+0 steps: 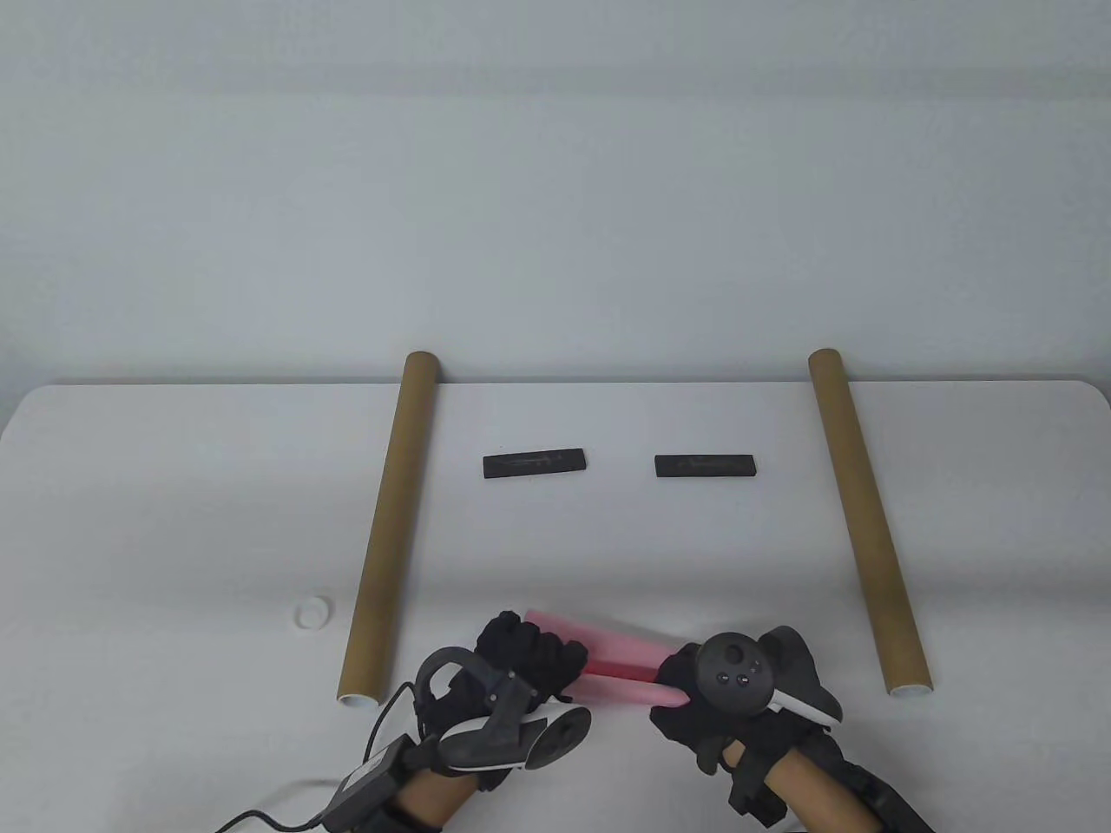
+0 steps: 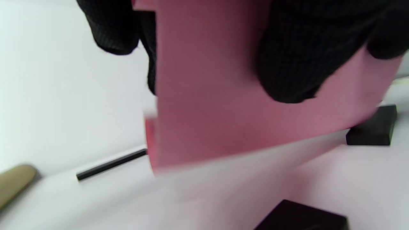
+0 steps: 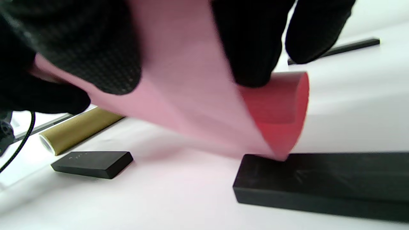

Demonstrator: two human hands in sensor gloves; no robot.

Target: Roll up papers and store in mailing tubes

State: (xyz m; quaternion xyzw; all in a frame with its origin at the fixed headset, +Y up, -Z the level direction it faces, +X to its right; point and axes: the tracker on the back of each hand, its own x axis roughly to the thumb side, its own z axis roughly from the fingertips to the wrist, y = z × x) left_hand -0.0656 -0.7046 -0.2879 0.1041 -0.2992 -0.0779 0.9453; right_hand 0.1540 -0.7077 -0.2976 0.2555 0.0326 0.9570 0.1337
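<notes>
Blur is smearing the lower edge of the pink paper roll (image 2: 223, 127) in my left wrist view, and both gloves are covering its ends, so I am seeing only its middle stretch (image 1: 621, 659) from above. My left hand (image 1: 521, 664) is curling around the roll's left part, fingers (image 2: 287, 64) wrapping over it. My right hand (image 1: 738, 694) is gripping the right part, fingertips (image 3: 252, 48) pressing the sheet. The roll is sitting at the table's (image 1: 174, 521) near edge, between the two mailing tubes (image 1: 386, 529) (image 1: 868, 521).

Pink paper roll (image 1: 618, 661) ends under gloved fingers (image 1: 529, 651)
</notes>
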